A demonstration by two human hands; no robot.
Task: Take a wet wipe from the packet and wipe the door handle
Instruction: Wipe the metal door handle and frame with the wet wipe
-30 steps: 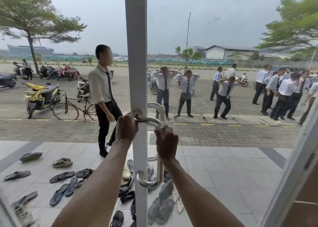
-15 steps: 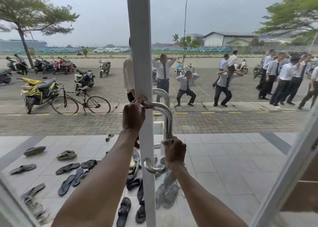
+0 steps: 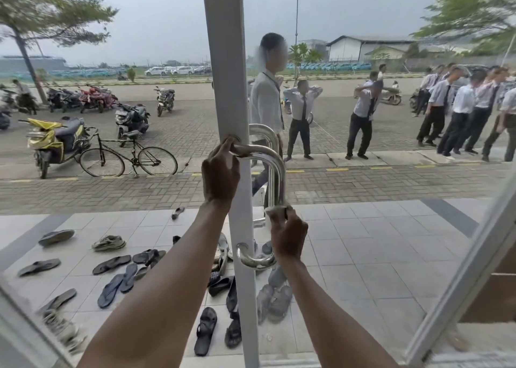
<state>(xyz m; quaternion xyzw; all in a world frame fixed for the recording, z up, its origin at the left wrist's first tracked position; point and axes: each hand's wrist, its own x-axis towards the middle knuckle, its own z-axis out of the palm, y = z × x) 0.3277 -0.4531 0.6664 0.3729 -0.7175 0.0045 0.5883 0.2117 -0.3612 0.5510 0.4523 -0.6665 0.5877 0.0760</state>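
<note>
A chrome D-shaped door handle [image 3: 276, 176] is fixed to the white frame [image 3: 227, 60] of a glass door in the middle of the view. My left hand [image 3: 220, 175] is closed on the handle's top bend, next to the frame. Lower down, my right hand [image 3: 289, 235] grips the upright bar just above the bottom bend. A pale bit of wet wipe [image 3: 275, 210] shows at the top of that fist, pressed around the bar. The packet is not in view.
Through the glass, a person [image 3: 266, 99] stands close behind the handle. Several sandals [image 3: 117, 267] lie on the tiled porch. A second white door frame [image 3: 460, 292] slants across the lower right. A bicycle [image 3: 128, 158], motorbikes and a group of people are farther out.
My right hand has slid down the upright bar from near the top bend to just above the bottom bend. My left hand stays at the top. The person outside has walked rightward behind the frame.
</note>
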